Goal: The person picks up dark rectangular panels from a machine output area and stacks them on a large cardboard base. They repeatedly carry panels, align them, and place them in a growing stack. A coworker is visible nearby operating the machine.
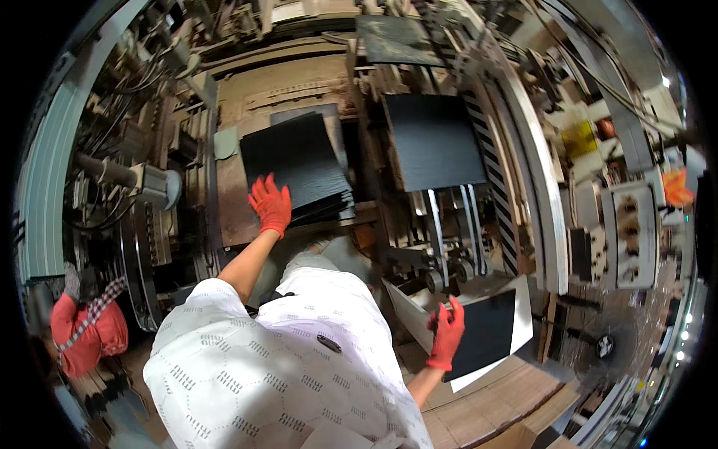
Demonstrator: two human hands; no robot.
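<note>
Black sheets attended at two stations by red-gloved hands.
The stack of black sheets [292, 153] is noted left of centre in the upper half of the frame, its lower edges unevenly fanned; the left hand [271, 206] is laid on its lower left part, fingers spread, nothing gripped. The right hand [446, 333], at lower right, is held by a black sheet [486, 333] beside a white panel [521, 318]; its fingers are partly bent, and whether anything is grasped cannot be told.
</note>
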